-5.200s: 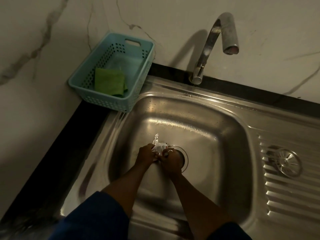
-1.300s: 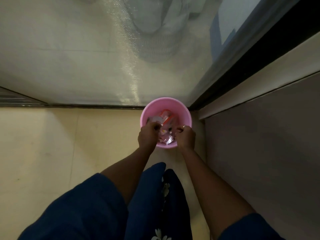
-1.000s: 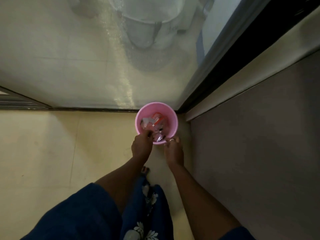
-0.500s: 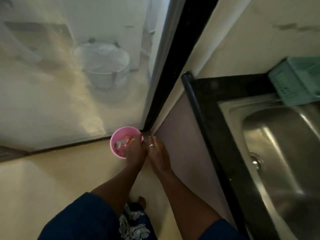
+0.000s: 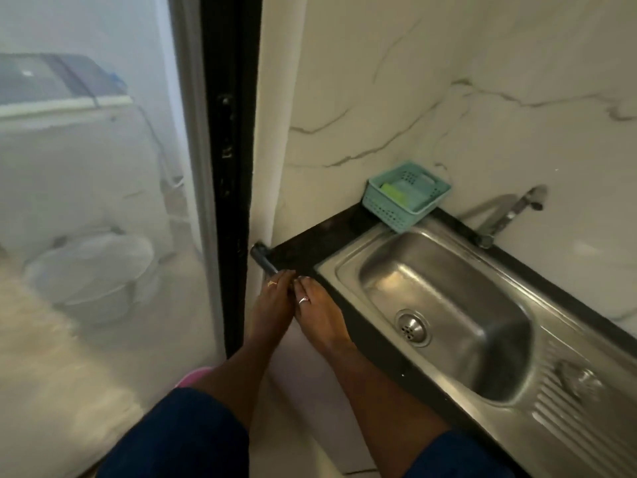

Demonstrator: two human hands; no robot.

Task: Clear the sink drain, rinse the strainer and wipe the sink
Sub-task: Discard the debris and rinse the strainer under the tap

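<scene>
Returning empty from the pink bin (image 5: 193, 376) at 7 o'clock, left hand (image 5: 272, 305) and right hand (image 5: 319, 315) lie straight-fingered, side by side; drain (image 5: 412, 327) judged cleared, strainer (image 5: 575, 377) at 4 o'clock on the sink (image 5: 465, 288) ledge, unrinsed.

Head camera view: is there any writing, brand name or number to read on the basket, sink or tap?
None readable. The teal basket, steel sink and tap show no lettering; the white machine behind the frosted glass is too blurred to tell.
</scene>
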